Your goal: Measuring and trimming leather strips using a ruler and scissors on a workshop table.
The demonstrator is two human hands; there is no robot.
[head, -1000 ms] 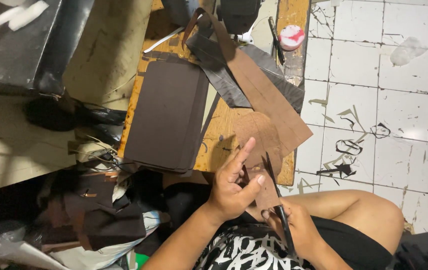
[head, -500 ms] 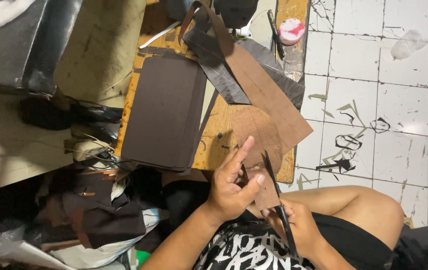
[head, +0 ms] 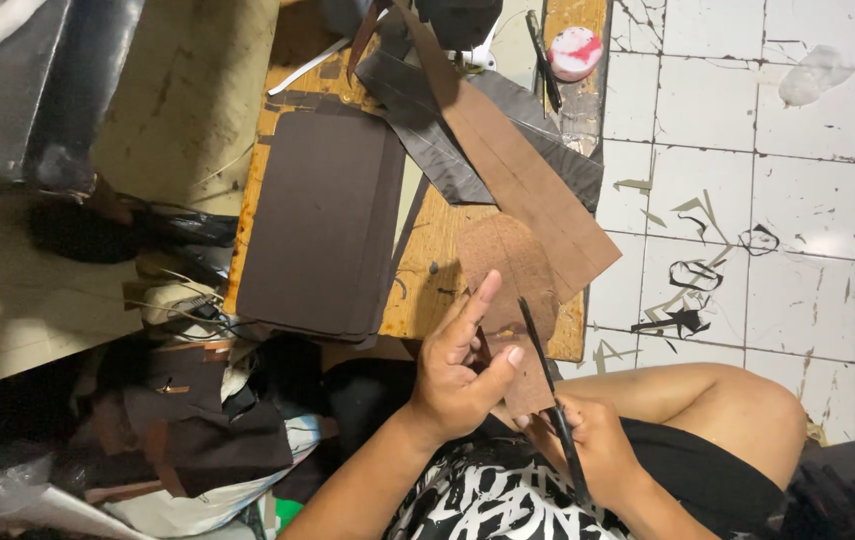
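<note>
Grip: left hand (head: pixel 463 375) pinches small brown leather piece (head: pixel 518 300), thumb over its near end, index finger straight.
Right hand (head: pixel 593 450): closed around black scissors (head: pixel 546 385), blades at the piece's right edge; blade gap hard to read.
Piece location: held above the wooden board's (head: pixel 428 270) near edge.
Board: dark panel stack (head: pixel 313 225) left, long tan strip (head: pixel 523 170) right, overhanging.
Open room: white tiled floor (head: pixel 798 200) right, offcuts scattered.

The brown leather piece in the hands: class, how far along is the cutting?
Done: a stack of dark brown rounded panels lies cut on the wooden bench. In hand: the left hand holds a brown leather piece while the right hand works black scissors into it. Left: long tan strips lie uncut.
</note>
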